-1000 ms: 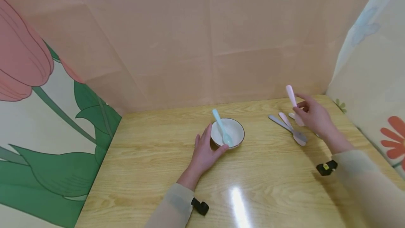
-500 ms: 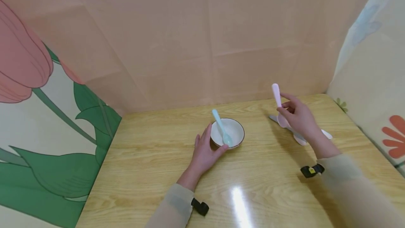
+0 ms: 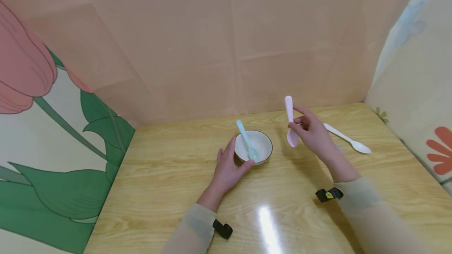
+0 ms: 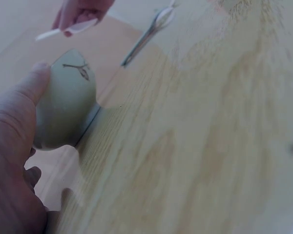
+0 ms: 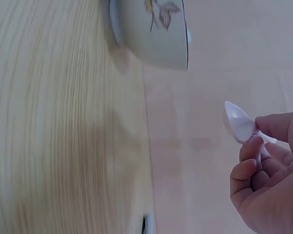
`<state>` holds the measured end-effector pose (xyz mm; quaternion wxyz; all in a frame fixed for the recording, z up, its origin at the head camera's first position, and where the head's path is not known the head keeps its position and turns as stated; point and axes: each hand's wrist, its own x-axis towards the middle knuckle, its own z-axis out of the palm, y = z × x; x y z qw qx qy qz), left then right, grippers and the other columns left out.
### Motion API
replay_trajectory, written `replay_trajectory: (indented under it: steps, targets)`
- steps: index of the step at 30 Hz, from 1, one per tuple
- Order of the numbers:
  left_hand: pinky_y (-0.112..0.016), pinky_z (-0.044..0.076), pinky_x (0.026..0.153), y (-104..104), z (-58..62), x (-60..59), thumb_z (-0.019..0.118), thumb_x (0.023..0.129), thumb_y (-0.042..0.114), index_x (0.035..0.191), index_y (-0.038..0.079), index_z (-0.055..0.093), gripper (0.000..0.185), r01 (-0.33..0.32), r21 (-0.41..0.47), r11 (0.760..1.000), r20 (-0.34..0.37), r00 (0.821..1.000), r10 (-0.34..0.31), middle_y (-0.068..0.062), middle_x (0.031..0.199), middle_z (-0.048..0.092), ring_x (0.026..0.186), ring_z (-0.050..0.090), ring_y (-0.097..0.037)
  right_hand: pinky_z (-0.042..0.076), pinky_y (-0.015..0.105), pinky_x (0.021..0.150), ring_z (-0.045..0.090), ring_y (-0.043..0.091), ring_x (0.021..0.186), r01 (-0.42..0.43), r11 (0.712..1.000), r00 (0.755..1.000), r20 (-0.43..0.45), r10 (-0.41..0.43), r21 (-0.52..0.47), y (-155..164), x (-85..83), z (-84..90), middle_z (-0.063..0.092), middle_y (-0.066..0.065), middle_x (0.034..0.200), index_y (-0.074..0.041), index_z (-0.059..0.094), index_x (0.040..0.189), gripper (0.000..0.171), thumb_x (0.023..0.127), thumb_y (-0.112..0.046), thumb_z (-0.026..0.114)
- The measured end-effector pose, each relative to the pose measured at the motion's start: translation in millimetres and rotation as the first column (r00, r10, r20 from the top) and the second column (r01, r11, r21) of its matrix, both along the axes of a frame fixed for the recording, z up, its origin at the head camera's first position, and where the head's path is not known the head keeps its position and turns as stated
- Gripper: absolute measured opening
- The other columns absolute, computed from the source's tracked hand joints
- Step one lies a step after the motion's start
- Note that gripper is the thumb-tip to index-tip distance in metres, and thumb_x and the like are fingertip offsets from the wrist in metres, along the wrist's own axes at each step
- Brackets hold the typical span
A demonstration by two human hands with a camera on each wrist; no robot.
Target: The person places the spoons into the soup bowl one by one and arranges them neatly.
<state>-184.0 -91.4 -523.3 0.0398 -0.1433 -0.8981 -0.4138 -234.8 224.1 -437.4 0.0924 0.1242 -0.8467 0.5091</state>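
Observation:
A small white bowl (image 3: 263,146) with a dark rim stands on the wooden table (image 3: 169,183), with a light blue spoon (image 3: 247,141) leaning in it. My left hand (image 3: 229,164) cups the bowl's near left side, thumb against its wall (image 4: 36,80). My right hand (image 3: 300,124) pinches a pink spoon (image 3: 290,118) upright in the air just right of the bowl. In the right wrist view the pink spoon's head (image 5: 239,122) sticks out above my fingers (image 5: 256,168), with the bowl (image 5: 154,29) beyond.
A white spoon (image 3: 347,139) lies on the table to the right of my right hand. In the left wrist view a grey spoon (image 4: 149,34) lies farther back. Patterned cloth walls close in the table at the back and on both sides.
My right hand has carried the pink spoon leftward, from over the loose spoons to just beside the bowl. The white spoon now shows. The left hand has stayed on the bowl.

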Motion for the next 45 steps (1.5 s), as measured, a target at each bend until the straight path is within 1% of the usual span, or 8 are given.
replay_trajectory:
  steps: [9, 14, 17, 24, 30, 33, 37, 45]
  targets:
    - [-0.058, 0.004, 0.135, -1.3, -3.0, -0.7, 0.074, 0.100, 0.065, 0.178, 0.014, 0.015, 0.110, -0.008, -0.008, 1.000, 0.015, 1.000, 0.008, -0.007, 0.180, 0.029, 0.166, 0.027, -0.024, 0.049, 0.024, 0.059, 0.065, 0.018, 0.077, -0.045, 0.997, 0.998, 0.051, 0.048, -0.060, -31.3, 0.3, -0.4, 0.076, 0.024, 0.109, -0.009, 0.045, 0.168, 0.065, 0.109, -0.010, 0.072]
    - [-0.059, 0.004, 0.135, -1.3, -3.3, -2.1, 0.074, 0.100, 0.065, 0.178, 0.014, 0.015, 0.110, -0.005, -0.009, 1.000, 0.005, 1.000, 0.005, -0.006, 0.180, 0.029, 0.165, 0.028, -0.025, 0.057, 0.025, 0.065, 0.070, 0.021, 0.081, -0.060, 0.996, 0.995, 0.081, 0.065, -0.065, -46.6, -0.7, -1.6, 0.076, 0.022, 0.109, -0.013, 0.045, 0.169, 0.067, 0.108, -0.012, 0.074]
    - [-0.059, 0.004, 0.135, -1.3, -2.7, -2.4, 0.073, 0.100, 0.065, 0.178, 0.015, 0.015, 0.110, -0.003, -0.013, 1.000, -0.004, 1.000, 0.003, -0.007, 0.180, 0.030, 0.165, 0.028, -0.025, 0.058, 0.027, 0.066, 0.071, 0.025, 0.082, -0.078, 0.995, 0.992, 0.092, 0.083, -0.058, -55.5, -1.4, -1.6, 0.075, 0.020, 0.108, -0.015, 0.044, 0.169, 0.068, 0.108, -0.013, 0.074]
    - [-0.064, 0.007, 0.133, -0.5, 0.4, -1.6, 0.075, 0.101, 0.061, 0.177, 0.010, 0.018, 0.107, -0.002, -0.012, 1.000, -0.022, 1.000, 0.001, -0.011, 0.178, 0.033, 0.164, 0.031, -0.029, 0.056, 0.025, 0.062, 0.069, 0.029, 0.078, -0.120, 0.990, 0.989, 0.077, 0.126, -0.077, -74.3, -3.1, -0.5, 0.074, 0.022, 0.107, -0.012, 0.043, 0.169, 0.069, 0.107, -0.010, 0.075]
    - [-0.064, 0.007, 0.134, -0.2, 1.8, -1.3, 0.073, 0.102, 0.062, 0.178, 0.015, 0.014, 0.107, -0.003, -0.010, 1.000, 0.001, 1.000, 0.003, -0.008, 0.180, 0.030, 0.165, 0.029, -0.028, 0.054, 0.028, 0.061, 0.068, 0.025, 0.078, -0.123, 0.992, 0.989, 0.082, 0.123, -0.006, -88.8, -1.2, 2.5, 0.075, 0.015, 0.105, -0.017, 0.043, 0.170, 0.071, 0.107, -0.012, 0.076]
    - [-0.064, 0.006, 0.134, -0.1, 2.7, -1.4, 0.073, 0.102, 0.063, 0.178, 0.015, 0.014, 0.108, -0.002, -0.013, 1.000, 0.003, 1.000, 0.002, -0.007, 0.180, 0.030, 0.165, 0.029, -0.028, 0.055, 0.030, 0.061, 0.068, 0.024, 0.078, -0.120, 0.992, 0.990, 0.087, 0.115, 0.043, -93.2, -0.7, 1.5, 0.075, 0.012, 0.104, -0.019, 0.042, 0.170, 0.073, 0.106, -0.012, 0.076]
    - [-0.065, 0.006, 0.133, -0.3, 2.6, -2.0, 0.073, 0.101, 0.063, 0.178, 0.012, 0.016, 0.109, -0.001, -0.014, 1.000, -0.007, 1.000, 0.001, -0.008, 0.180, 0.030, 0.165, 0.029, -0.028, 0.056, 0.032, 0.062, 0.068, 0.023, 0.077, -0.119, 0.988, 0.990, 0.094, 0.109, 0.104, -97.4, 0.1, -1.0, 0.075, 0.011, 0.103, -0.017, 0.041, 0.171, 0.074, 0.106, -0.012, 0.076]
    - [-0.065, 0.006, 0.133, 0.2, 1.1, -2.7, 0.074, 0.102, 0.061, 0.178, 0.012, 0.016, 0.108, 0.000, -0.012, 1.000, 0.000, 1.000, 0.000, -0.008, 0.180, 0.029, 0.165, 0.028, -0.027, 0.061, 0.037, 0.067, 0.071, 0.021, 0.080, -0.139, 0.973, 0.985, 0.127, 0.116, 0.186, -102.8, 2.9, -4.1, 0.075, 0.010, 0.104, -0.016, 0.039, 0.171, 0.075, 0.106, -0.013, 0.076]
